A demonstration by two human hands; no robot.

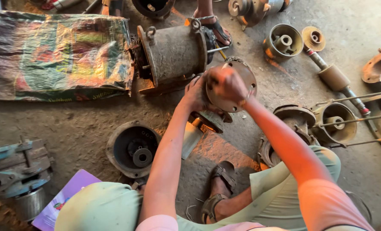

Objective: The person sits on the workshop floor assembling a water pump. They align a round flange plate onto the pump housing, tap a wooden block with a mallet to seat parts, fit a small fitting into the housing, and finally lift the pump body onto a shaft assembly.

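Both hands gripped a round rusty metal end cover (233,92): the left hand (195,95) clasped its edge, the right hand (225,84) closed over its face, beside a grey cylindrical motor housing (175,53).

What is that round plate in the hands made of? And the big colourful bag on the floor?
The round plate looks like metal, dull brown and rusty. The colourful bag looks like woven plastic: shiny, crinkled, with printed colours. Both hands grip the plate.

A round, rusty brown metal end cover (235,92) is held upright on edge above the dusty floor (83,119), just beside the grey motor housing (175,53).
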